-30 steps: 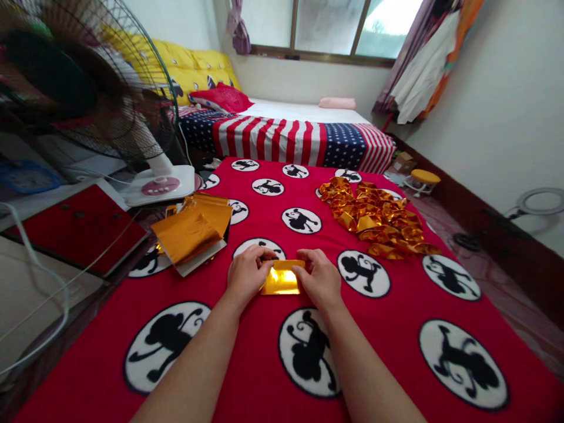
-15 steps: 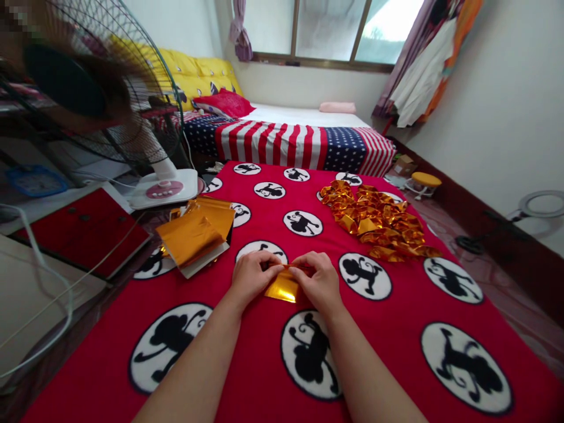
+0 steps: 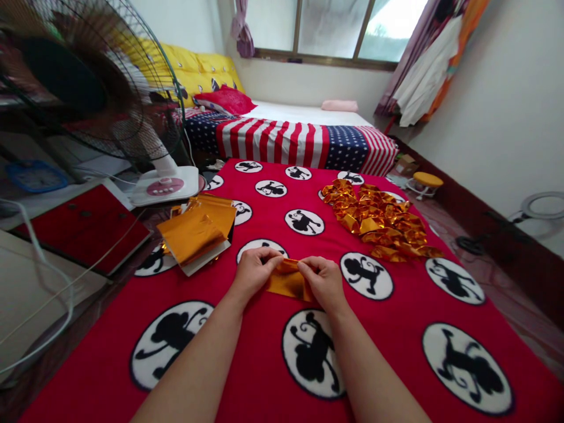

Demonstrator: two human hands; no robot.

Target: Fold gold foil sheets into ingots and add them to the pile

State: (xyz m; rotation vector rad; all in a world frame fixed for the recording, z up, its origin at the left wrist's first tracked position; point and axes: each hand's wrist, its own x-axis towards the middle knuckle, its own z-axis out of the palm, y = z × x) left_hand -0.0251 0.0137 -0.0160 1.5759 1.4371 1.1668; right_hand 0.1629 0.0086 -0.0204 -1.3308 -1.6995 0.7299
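Note:
Both hands work on a red blanket (image 3: 264, 220) printed with black monkeys in white ovals. My left hand (image 3: 255, 273) and my right hand (image 3: 324, 282) pinch the top edge of a gold foil sheet (image 3: 288, 282) between them, and that edge is folded over. Fingers hide the sheet's ends. Left of my left hand lies a stack of gold foil sheets (image 3: 194, 235) on white backing. To the right of my right hand is a heap of folded gold foil strips (image 3: 379, 220).
An electric fan (image 3: 101, 88) with a white base stands at the left, beside a red folder (image 3: 81, 229). Beyond the blanket lies a bed with a flag-patterned cover (image 3: 286, 141). A yellow stool (image 3: 425, 182) stands on the floor at right.
The foil sheet lay flat under my fingertips at first. Its upper edge has since been lifted and folded over, and both hands have drawn closer around that fold.

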